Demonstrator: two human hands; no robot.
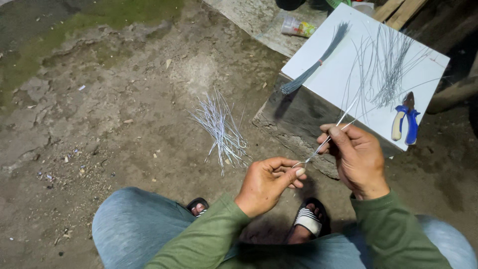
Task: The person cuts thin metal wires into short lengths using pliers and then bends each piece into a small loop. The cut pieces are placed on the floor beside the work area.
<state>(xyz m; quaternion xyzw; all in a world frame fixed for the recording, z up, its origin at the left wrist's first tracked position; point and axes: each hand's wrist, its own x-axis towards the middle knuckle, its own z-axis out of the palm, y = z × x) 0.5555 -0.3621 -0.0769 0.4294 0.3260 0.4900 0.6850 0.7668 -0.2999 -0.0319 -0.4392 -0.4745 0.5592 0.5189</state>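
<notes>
Cup: clear plastic cup (297, 27) on its side beyond the white board (323, 74); contents unclear.
Wire: thin grey wire (328, 135), between both hands, above the board's near edge.
Left hand (266, 183): fingertips pinched on wire's lower end.
Right hand (356, 157): fingers closed around wire higher up.
Board: tied wire bundle (316, 65), loose wires (388, 65), blue-handled pliers (406, 119).
Ground: pile of cut wires (221, 130).

Place type: informal outdoor work spot, ground level.
Floor: bare packed dirt ground (124, 99) with debris and a mossy patch (114, 12).
Bench: white board (328, 74) laid on a rough stone block (294, 122).
Tooling: blue-handled pliers (406, 119).
Stock: tied wire bundle (316, 62), loose wires (388, 65), cut wire pile (221, 129) on the ground.
</notes>
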